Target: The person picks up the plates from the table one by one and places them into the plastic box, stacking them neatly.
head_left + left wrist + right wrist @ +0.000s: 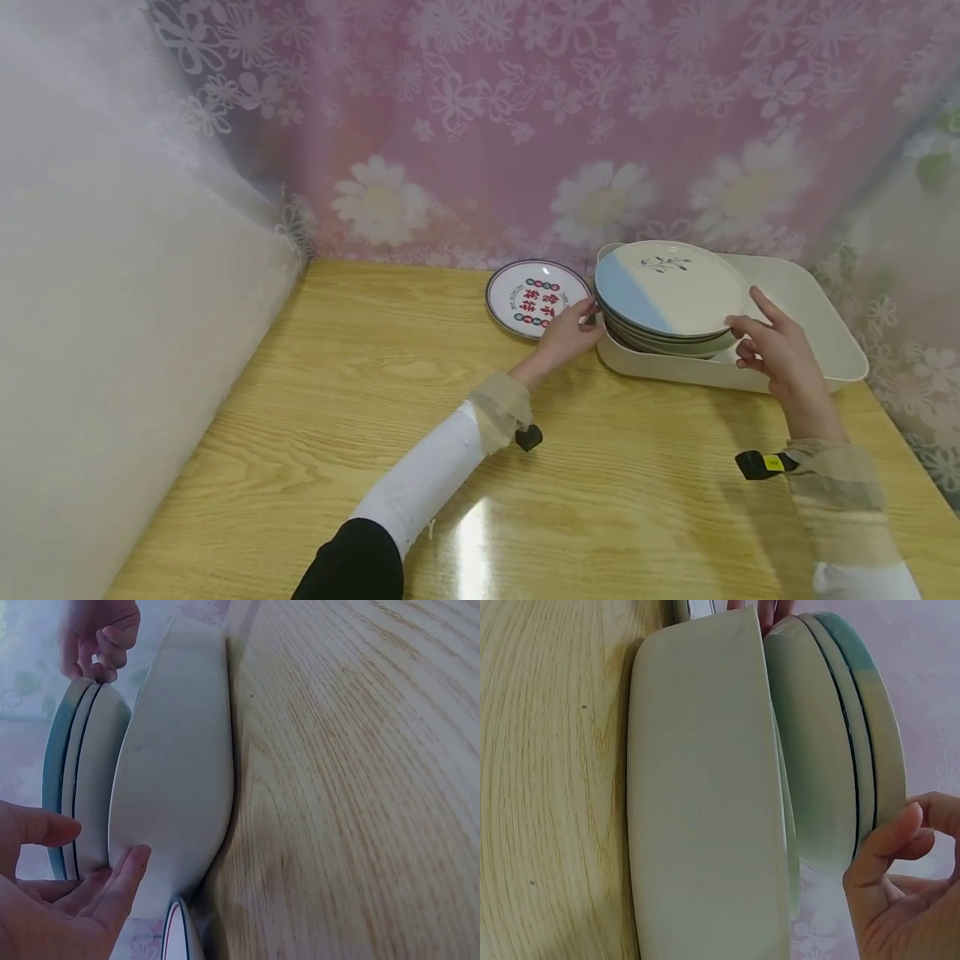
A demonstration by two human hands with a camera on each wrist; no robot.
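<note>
A stack of round plates (667, 287) sits tilted over the left part of a cream rectangular bin (795, 279). The top plate is cream and pale blue with a leafy sprig; dark rims show on the edges below. My left hand (566, 335) holds the stack's left edge, its fingers between the plates and the bin's rim in the left wrist view. On the opposite edge, my right hand (780, 346) pinches the rim with curled fingers, seen closely in the right wrist view. Another greenish plate (786, 817) shows lower, just above the bin's wall.
A white plate with red lettering and a dark rim (528, 292) lies left of the bin, beside my left hand. The wooden table (360, 400) meets a flowered pink curtain (465, 167) behind and a white wall (150, 292) at left.
</note>
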